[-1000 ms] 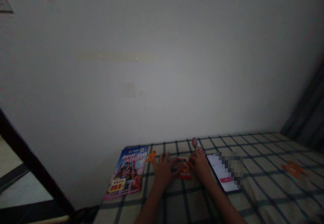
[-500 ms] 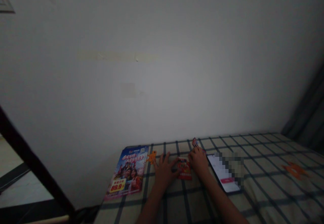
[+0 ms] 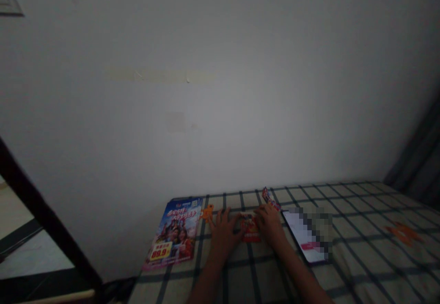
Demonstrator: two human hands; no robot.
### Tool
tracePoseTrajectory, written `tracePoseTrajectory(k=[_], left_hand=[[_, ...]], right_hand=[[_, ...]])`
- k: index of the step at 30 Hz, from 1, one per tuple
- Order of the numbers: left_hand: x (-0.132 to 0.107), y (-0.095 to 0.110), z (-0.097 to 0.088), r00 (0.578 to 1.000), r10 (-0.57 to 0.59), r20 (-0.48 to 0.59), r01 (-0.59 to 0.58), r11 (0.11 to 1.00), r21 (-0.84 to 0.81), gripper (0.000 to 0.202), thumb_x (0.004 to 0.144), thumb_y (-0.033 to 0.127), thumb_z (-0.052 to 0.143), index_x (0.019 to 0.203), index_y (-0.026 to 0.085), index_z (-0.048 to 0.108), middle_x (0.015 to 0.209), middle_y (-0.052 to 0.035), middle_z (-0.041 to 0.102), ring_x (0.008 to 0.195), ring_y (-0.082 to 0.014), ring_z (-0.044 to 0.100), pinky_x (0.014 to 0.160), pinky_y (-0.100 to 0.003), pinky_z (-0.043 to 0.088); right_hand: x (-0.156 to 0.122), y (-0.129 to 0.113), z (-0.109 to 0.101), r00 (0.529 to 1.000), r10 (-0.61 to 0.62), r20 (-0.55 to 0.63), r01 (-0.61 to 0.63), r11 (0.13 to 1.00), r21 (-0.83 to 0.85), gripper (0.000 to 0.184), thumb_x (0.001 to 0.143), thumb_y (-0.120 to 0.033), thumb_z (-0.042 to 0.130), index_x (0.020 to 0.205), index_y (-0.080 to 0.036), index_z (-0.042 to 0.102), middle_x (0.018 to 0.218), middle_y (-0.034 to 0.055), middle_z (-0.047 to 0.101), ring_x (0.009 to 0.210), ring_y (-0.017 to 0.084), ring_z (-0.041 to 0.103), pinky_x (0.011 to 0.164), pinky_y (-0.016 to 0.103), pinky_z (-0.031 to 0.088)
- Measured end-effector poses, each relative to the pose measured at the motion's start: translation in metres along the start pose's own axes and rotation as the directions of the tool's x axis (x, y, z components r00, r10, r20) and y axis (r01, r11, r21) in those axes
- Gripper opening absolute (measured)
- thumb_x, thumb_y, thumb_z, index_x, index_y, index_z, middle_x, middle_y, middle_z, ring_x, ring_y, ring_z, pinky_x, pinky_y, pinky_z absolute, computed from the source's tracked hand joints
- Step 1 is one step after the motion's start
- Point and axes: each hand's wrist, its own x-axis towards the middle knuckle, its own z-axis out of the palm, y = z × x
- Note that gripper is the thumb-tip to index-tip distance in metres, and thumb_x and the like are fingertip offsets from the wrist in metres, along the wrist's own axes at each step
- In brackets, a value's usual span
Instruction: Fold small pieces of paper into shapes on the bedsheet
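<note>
A small red printed paper lies flat on the checked bedsheet between both hands. My left hand rests on the sheet at its left edge, fingers spread and pressing down. My right hand lies on the paper's right side, fingers bent over its edge. A narrow colourful strip of paper pokes out just beyond my right hand. The light is dim and the fingertips are hard to make out.
A colourful flyer lies to the left near the bed's edge. A phone with a lit screen lies to the right. Orange motifs mark the sheet. A white wall rises behind; a dark bed-frame bar crosses the left.
Both hands stay on the red paper with only slight shifts. The colourful strip shows a little more beyond my right hand. The camera has drifted slightly.
</note>
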Motion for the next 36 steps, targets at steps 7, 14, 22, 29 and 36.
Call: tracePoseTrajectory(k=[7,14,22,29,36], left_hand=[[0.000,-0.002,0.004,0.999,-0.036,-0.038,0.036,0.999,0.000,0.054,0.086,0.066,0.054,0.131,0.036,0.061,0.148,-0.0085,0.050,0.141,-0.0350,0.034,0.116,-0.070,0.010],[0.001,-0.002,0.002,0.997,-0.064,-0.043,0.064,0.998,-0.001,0.047,0.094,0.056,0.047,0.133,0.031,0.060,0.147,-0.0099,0.051,0.140,-0.0328,0.036,0.116,-0.069,0.012],[0.002,-0.002,-0.005,0.997,-0.080,-0.017,0.080,0.996,-0.044,0.034,0.097,0.039,0.048,0.126,0.034,0.064,0.147,-0.0058,0.052,0.141,-0.0304,0.035,0.116,-0.066,0.014],[0.004,-0.003,-0.013,0.993,-0.105,-0.054,0.098,0.989,-0.112,0.025,0.091,0.027,0.055,0.109,0.030,0.072,0.138,-0.0044,0.058,0.134,-0.0280,0.042,0.116,-0.056,0.022],[0.004,-0.003,-0.017,0.993,-0.091,-0.075,0.078,0.984,-0.159,0.018,0.088,0.029,0.061,0.101,0.028,0.074,0.132,-0.0048,0.061,0.130,-0.0281,0.046,0.114,-0.054,0.026]], right_hand=[[-0.017,-0.007,0.000,0.989,-0.088,0.120,0.068,0.985,0.161,0.023,0.090,-0.026,0.059,0.108,-0.028,0.072,0.116,0.0063,0.068,0.113,0.024,0.057,0.097,0.041,0.045],[-0.019,-0.011,-0.005,0.988,-0.051,0.148,0.023,0.982,0.187,0.030,0.093,-0.022,0.052,0.113,-0.028,0.072,0.123,0.0057,0.069,0.119,0.024,0.056,0.103,0.043,0.045],[-0.021,-0.016,-0.009,0.982,-0.029,0.189,-0.011,0.978,0.206,0.031,0.090,-0.027,0.055,0.116,-0.027,0.071,0.129,0.0061,0.067,0.126,0.025,0.052,0.110,0.047,0.040],[-0.026,-0.020,-0.014,0.972,-0.041,0.232,0.000,0.985,0.173,0.065,0.067,-0.040,0.080,0.128,-0.026,0.063,0.141,0.0080,0.058,0.134,0.030,0.045,0.114,0.050,0.034],[-0.028,-0.019,-0.014,0.975,-0.071,0.209,0.026,0.977,0.212,0.057,0.072,-0.034,0.075,0.127,-0.027,0.064,0.142,0.0085,0.057,0.135,0.030,0.045,0.114,0.052,0.035]])
